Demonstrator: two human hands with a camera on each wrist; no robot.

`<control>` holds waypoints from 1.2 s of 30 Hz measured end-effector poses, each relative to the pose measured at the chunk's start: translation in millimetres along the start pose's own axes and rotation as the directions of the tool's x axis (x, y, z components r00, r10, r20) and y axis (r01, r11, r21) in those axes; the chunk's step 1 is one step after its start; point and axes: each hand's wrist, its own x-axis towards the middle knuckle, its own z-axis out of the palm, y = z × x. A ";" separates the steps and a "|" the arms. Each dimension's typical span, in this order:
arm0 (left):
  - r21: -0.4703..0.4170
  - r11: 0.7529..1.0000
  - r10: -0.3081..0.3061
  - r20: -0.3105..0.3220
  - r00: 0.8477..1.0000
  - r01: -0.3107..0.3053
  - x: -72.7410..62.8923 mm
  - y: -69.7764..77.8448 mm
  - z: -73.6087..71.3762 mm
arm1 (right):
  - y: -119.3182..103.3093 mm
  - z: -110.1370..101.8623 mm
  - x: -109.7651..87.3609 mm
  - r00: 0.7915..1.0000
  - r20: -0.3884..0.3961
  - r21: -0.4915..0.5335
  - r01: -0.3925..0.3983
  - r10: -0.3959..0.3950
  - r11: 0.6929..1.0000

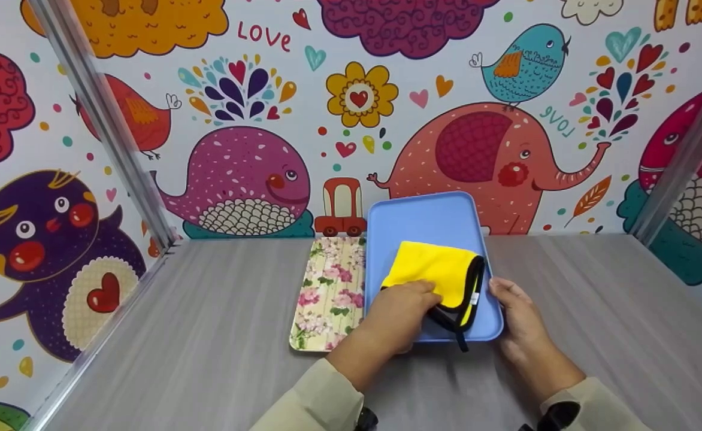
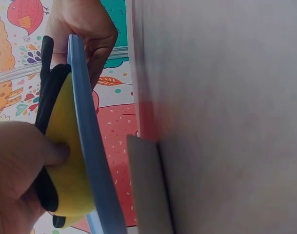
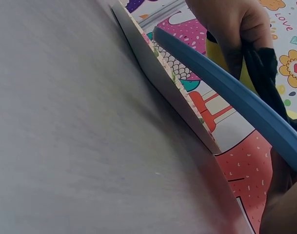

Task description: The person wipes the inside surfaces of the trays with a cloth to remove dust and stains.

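Observation:
A blue plastic tray is raised and tilted over the table, its left side overlapping a floral tray in the head view. My right hand grips its right edge, thumb on the rim and the other fingers hidden underneath. On the blue tray lies a folded yellow cloth with black edging and a small white tag. My left hand holds the cloth by its near left part, its thumb pressed into the yellow fabric. A black loop of the cloth hangs over the tray's near rim.
The floral tray, cream with pink flowers, lies on the grey table just left of the blue one. Behind the table stands a wall printed with cartoon animals. Metal posts frame both sides.

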 end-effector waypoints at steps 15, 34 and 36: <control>0.086 0.996 0.007 -0.021 1.000 -0.005 1.2 -5.4 0.3 | -0.2 -3.2 1.9 1.000 0.000 0.000 0.006 -0.006 1.000; 0.089 0.976 -0.202 0.004 0.979 0.201 2.2 -7.3 1.5 | -1.1 -5.0 2.0 1.000 -0.017 0.069 0.022 -0.021 0.997; 0.088 0.974 -0.212 0.010 0.977 0.211 2.1 -7.1 0.9 | -0.7 -4.7 2.3 0.999 -0.023 0.068 0.029 -0.028 0.997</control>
